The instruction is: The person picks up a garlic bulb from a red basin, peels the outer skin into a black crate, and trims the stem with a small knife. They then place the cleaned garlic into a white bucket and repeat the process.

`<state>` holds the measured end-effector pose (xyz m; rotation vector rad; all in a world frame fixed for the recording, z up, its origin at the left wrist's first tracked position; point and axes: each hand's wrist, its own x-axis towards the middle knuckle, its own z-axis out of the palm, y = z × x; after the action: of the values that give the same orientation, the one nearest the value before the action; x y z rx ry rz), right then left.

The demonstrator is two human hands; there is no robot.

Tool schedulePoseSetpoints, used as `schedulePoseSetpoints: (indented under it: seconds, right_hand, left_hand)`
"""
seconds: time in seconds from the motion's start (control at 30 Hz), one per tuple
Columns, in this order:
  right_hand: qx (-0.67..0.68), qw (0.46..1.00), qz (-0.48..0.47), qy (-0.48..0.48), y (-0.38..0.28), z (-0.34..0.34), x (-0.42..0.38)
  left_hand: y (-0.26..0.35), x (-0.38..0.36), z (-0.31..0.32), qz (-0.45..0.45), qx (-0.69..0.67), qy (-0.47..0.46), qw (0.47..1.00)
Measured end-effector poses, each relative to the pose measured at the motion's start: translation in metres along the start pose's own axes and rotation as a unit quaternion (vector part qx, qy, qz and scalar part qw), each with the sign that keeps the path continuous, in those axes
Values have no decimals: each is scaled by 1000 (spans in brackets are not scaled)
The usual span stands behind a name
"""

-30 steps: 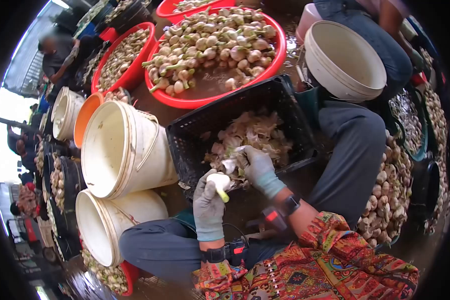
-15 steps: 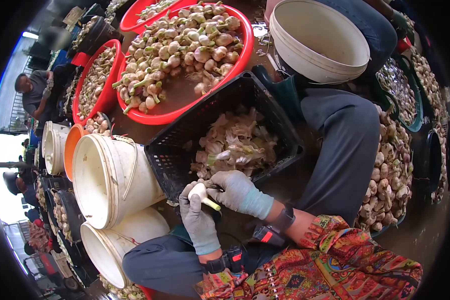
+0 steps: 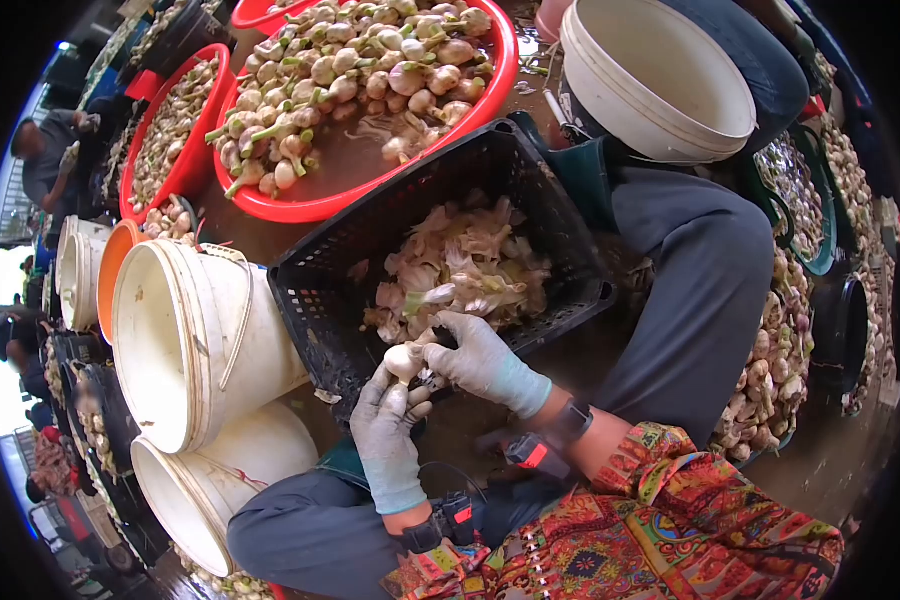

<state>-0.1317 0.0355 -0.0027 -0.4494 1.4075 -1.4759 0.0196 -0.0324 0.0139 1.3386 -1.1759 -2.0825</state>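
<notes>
Between the gloved fingertips of both hands sits a single garlic bulb (image 3: 404, 360), pale and rounded. The left hand (image 3: 385, 430) holds it from below, fingers curled up around its underside, while the right hand (image 3: 480, 362) closes on it from the side and above, thumb and forefinger pinched against its top. Both hands wear grey knit gloves, and each wrist carries a dark strap with a small device.

Just beyond the fingertips, touching distance away, is the near rim of a black plastic crate (image 3: 345, 300), tilted toward the person and holding a heap of garlic skins (image 3: 460, 270), papery and whitish with some green bits. The bulb hangs over that near edge.

Left of the hands, two white buckets (image 3: 185, 340) lie tipped on their sides, one below the other, mouths facing left. Farther out past the crate, a red basin (image 3: 300, 205) is piled with unpeeled garlic (image 3: 350, 80), stems attached. Beyond the right hand, across the person's grey trouser leg (image 3: 695, 300), another white bucket (image 3: 660, 80) stands with its mouth up, and more garlic is heaped along the far right. At the far left edge, another person (image 3: 45, 160) is bent over.
</notes>
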Motion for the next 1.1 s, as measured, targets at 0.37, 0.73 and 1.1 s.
schedulePoseSetpoints:
  seconds: [0.37, 0.73, 1.1]
  right_hand:
    - [459, 887, -31, 52, -19, -49, 5]
    - [-38, 985, -110, 128, 12, -13, 17]
    - [-62, 977, -175, 109, 48, -19, 25]
  left_hand:
    - [-10, 0, -25, 32, -266, -120, 956]
    - [-11, -6, -11, 44, -187, -155, 969]
    - [149, 4, -41, 344, -464, -118, 808]
